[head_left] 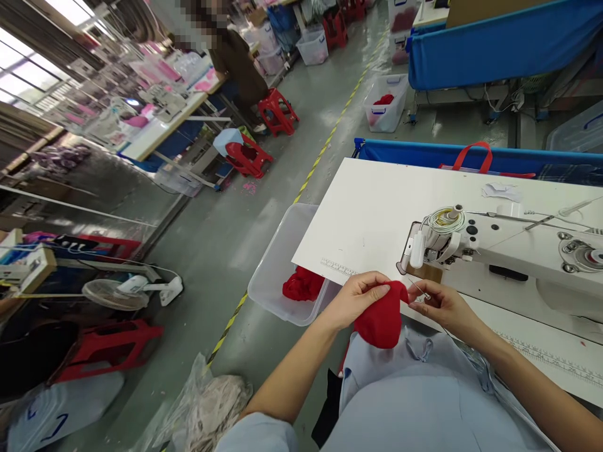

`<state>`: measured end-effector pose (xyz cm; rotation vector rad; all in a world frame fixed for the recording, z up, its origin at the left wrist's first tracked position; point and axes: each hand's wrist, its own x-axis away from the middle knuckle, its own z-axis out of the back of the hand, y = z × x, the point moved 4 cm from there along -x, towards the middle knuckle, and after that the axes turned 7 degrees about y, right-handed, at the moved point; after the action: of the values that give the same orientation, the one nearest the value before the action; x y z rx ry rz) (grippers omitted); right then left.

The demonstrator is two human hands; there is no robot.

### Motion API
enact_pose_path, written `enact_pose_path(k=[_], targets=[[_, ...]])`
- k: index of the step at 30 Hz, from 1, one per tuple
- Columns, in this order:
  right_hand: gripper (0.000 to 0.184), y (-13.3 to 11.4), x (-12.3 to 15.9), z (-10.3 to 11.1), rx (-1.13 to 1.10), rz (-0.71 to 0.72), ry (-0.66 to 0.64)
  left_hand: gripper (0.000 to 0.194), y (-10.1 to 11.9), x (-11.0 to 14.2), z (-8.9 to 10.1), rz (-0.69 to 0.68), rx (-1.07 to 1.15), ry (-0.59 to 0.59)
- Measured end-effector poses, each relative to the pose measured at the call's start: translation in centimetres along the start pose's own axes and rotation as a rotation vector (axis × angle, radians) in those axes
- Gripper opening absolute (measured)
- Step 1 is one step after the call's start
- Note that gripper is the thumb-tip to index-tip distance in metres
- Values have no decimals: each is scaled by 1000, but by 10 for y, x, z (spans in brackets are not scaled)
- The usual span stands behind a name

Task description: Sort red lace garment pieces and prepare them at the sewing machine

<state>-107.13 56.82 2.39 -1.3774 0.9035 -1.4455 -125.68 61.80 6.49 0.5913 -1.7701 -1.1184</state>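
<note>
My left hand (360, 300) is closed on a piece of red fabric (380, 320), pinching its upper edge between thumb and fingers. The fabric hangs in a rounded shape over my lap, in front of the table edge. My right hand (440, 306) is closed at the fabric's right end, its fingertips at a narrow red strip. A slim metal tool (421, 290) shows between those fingers; its exact kind is too small to make out. Just beyond my hands stands a white sewing machine (522, 245), its needle end close to my right hand.
The white sewing table (362, 207) has a ruler printed along its front edge. Below its left corner stands a clear plastic bin (273, 276) holding red fabric (304, 285). A bagged bundle (219, 402) lies on the floor at left. Another person (238, 66) sits at a far table.
</note>
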Motion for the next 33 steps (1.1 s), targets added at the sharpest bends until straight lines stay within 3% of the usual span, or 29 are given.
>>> enact_pose_path(k=[4, 8, 10, 12, 16, 21, 25, 28, 30, 33], targets=[[46, 3, -6, -9, -70, 16, 3, 38, 0, 5, 8, 33, 127, -14], [33, -5, -8, -15, -170, 98, 24, 36, -5, 9, 18, 59, 293, -26], [30, -9, -8, -18, -254, 72, 24, 34, -10, 11, 24, 71, 377, -5], [39, -14, -9, -21, -331, 31, 9, 33, -16, 13, 29, 63, 443, -6], [63, -27, -17, -33, -408, -29, -172, 29, -23, 15, 28, 70, 487, -62], [47, -40, -22, -43, -352, -83, -272, 25, -32, 14, 27, 123, 484, -77], [42, -48, -15, -41, -405, -113, -184, 34, -34, 11, 30, 117, 442, -188], [40, -60, -9, -33, -343, -10, -51, 57, -19, 11, 33, 26, 261, -247], [37, -67, -6, -27, -281, 60, 39, 63, -4, 12, 31, -93, 53, -219], [35, -72, -2, -21, -225, 110, 147, 45, 18, 11, 21, -246, -211, -58]])
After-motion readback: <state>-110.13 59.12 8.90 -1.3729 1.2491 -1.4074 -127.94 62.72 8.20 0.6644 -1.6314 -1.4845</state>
